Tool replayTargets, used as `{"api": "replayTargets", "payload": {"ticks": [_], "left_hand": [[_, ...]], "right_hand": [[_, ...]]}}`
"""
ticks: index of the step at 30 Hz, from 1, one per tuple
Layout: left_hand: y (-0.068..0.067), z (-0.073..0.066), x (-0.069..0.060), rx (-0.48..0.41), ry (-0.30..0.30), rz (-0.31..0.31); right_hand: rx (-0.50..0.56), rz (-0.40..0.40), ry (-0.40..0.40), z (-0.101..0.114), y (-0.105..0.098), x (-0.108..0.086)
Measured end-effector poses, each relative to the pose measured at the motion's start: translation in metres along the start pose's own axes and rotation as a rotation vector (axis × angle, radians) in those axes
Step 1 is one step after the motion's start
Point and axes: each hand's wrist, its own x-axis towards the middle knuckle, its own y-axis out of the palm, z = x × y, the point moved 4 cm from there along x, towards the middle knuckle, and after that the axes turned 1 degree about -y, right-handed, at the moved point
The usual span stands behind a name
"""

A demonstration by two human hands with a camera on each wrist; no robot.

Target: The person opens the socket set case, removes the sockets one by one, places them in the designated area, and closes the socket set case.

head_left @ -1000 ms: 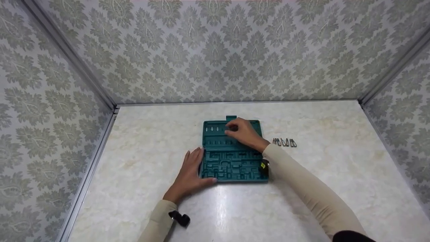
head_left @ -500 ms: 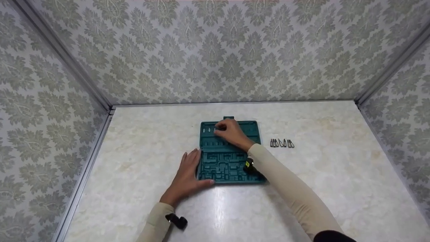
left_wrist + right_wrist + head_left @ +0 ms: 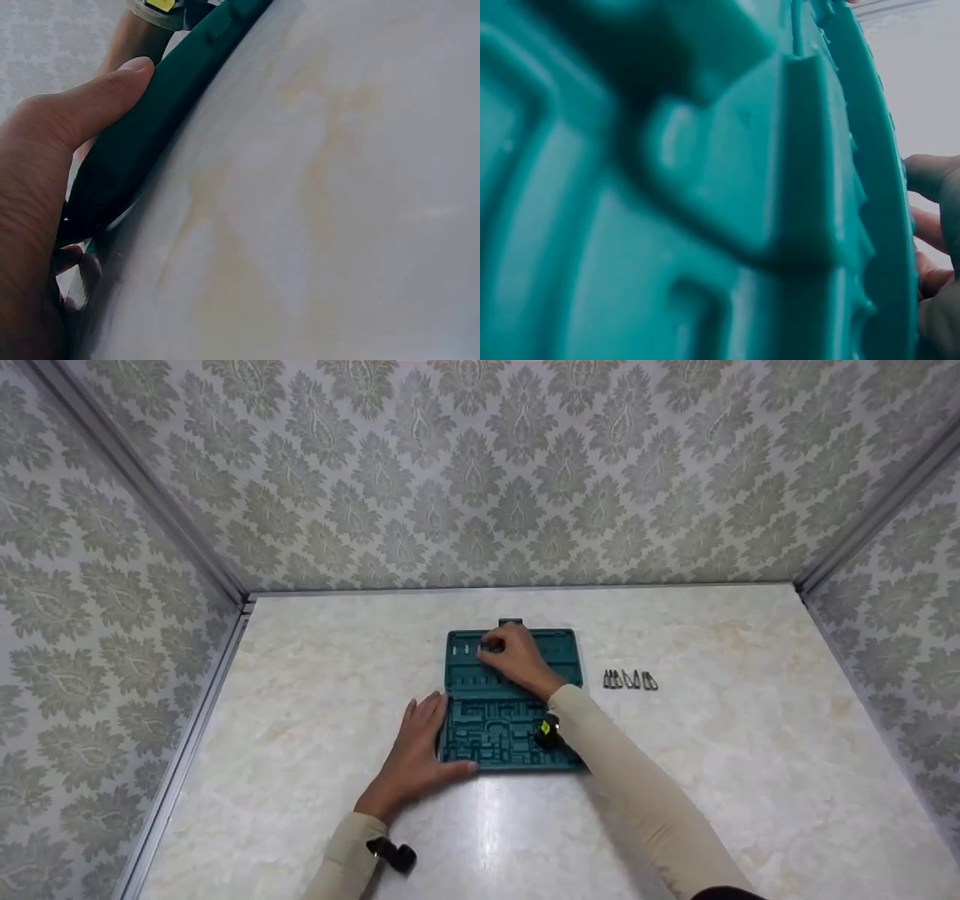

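A green plastic tool case (image 3: 487, 735) lies open on the table, its slotted far half (image 3: 551, 664) flat behind the moulded near half. My left hand (image 3: 412, 754) rests at the near left corner, fingers along the left side. Its thumb (image 3: 112, 94) touches the near edge in the left wrist view. Over the far half, my right hand (image 3: 517, 656) pinches thumb and forefinger at the third small silvery bit, which they mostly cover. Two more silvery bits (image 3: 460, 649) stand in slots to its left. The right wrist view shows the case's moulded recesses (image 3: 705, 210) blurred and close; fingers appear beyond its edge.
Several slim metal pieces (image 3: 628, 680) lie in a row on the table (image 3: 720, 735), right of the case. A latch tab (image 3: 510, 622) sticks out from the case's far edge. Patterned walls (image 3: 480, 495) enclose the back and sides of the table.
My right hand has moved left along the far half, from beside the third silvery bit onto it, then stayed there. The left hand keeps its place. The head view has shifted slightly.
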Motion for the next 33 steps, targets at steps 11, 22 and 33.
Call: {"api": "replayTargets", "payload": {"ticks": [11,22,33], "left_hand": [[-0.0009,0.001,-0.0013,-0.011,0.003,-0.004],[0.0009,0.0005,-0.0021,-0.006,-0.023,0.0],[-0.0006,-0.0013,0.0003,0.009,-0.008,0.009]], "right_hand": [[-0.088,0.065,0.029,0.0026,0.0028,0.0012],[-0.056,0.054,0.121,0.0014,0.0046,0.0004],[0.138,-0.049,0.135,0.0003,0.0057,-0.001]]}}
